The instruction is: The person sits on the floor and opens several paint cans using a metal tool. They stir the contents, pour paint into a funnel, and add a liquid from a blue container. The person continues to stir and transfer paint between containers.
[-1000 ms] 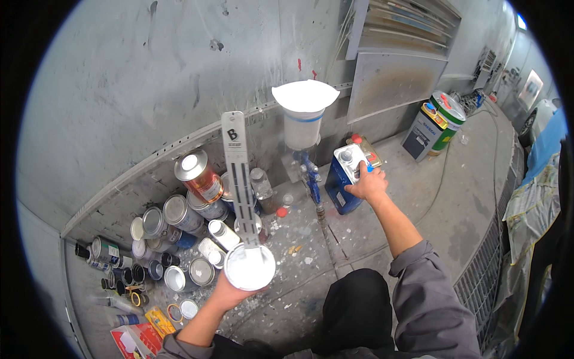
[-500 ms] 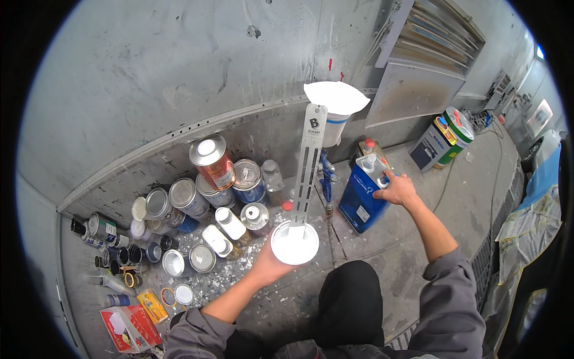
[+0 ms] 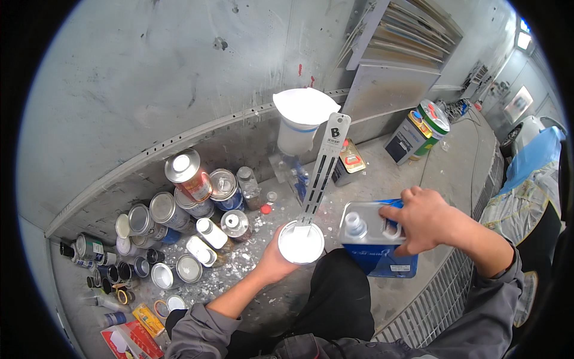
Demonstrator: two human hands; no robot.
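My left hand (image 3: 270, 262) is wrapped round a white cup (image 3: 301, 254) with white liquid, probably paint, in it. A long slotted metal mixing stick (image 3: 326, 161) stands tilted in the cup, its upper end leaning away to the right. My right hand (image 3: 423, 218) grips the top handle of a blue rectangular metal can (image 3: 376, 258), held beside my knee to the right of the cup. The can's clear spout (image 3: 355, 224) faces up toward me; whether it has a cap I cannot tell.
A white paper strainer (image 3: 306, 105) sits on a translucent cup (image 3: 296, 136) by the wall. Behind the stick stands a smaller square can (image 3: 348, 161). Several paint tins (image 3: 170, 209) and bottles crowd the left floor. At right are a dark can (image 3: 404, 140) and a floor grate (image 3: 418, 308).
My right hand has closed on the blue can's handle and brought it nearer, up beside my knee. The cup stays in my left hand, and the view has shifted right.
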